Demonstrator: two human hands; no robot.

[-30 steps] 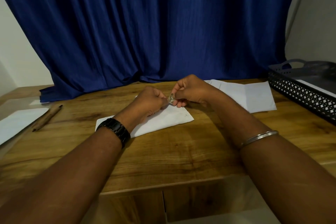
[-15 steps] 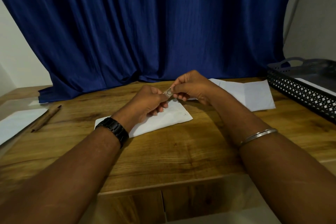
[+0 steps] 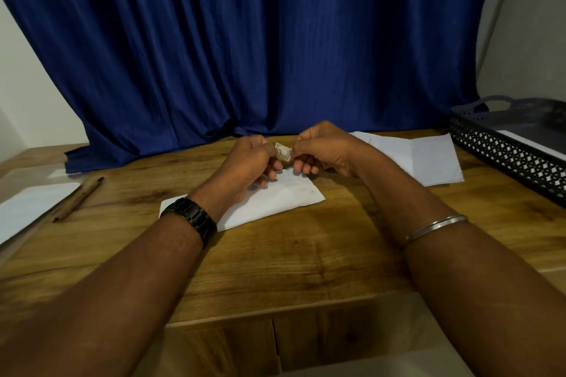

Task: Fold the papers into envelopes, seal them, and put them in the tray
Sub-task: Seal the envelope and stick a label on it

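A folded white paper envelope (image 3: 275, 203) lies flat on the wooden table (image 3: 291, 254), partly under my left wrist. Above its far edge, my left hand (image 3: 249, 162) and my right hand (image 3: 321, 150) together pinch a small pale sticker seal (image 3: 283, 154) between their fingertips, held clear of the envelope. More white paper (image 3: 428, 159) lies at the back right. The black lattice tray (image 3: 502, 156) stands at the right edge with a white sheet inside.
A brown pencil (image 3: 78, 199) lies at the left beside another white sheet (image 3: 27, 211). A blue curtain (image 3: 245, 40) hangs behind the table. The table's front edge runs just below my forearms.
Both hands have lifted the small seal a little higher above the envelope and turned it so its face shows. The envelope has not moved.
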